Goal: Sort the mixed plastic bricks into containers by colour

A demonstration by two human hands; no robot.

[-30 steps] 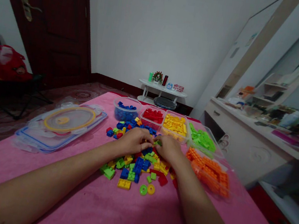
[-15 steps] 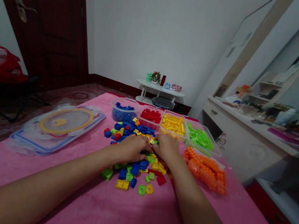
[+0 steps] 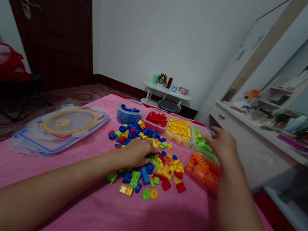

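My left hand rests in the loose pile of toy bricks, its fingers bent down with the tips partly hidden. Green bricks lie by its fingertips; whether it grips one is unclear. My right hand hovers over the near right side of a clear container of green bricks, thumb and forefinger apart, with nothing visible in them. Orange bricks fill another clear container below that hand, partly covered by my forearm. The pile mixes blue, yellow, red, green and a few orange pieces.
Along the far edge of the pink-covered table stand containers of blue bricks, red bricks and yellow bricks. Stacked clear lids lie at left. A white dresser borders the right side.
My right hand has moved from the pile rightward to the green container, uncovering bricks at the pile's right side. My left hand has stayed in the pile. The view has shifted slightly.
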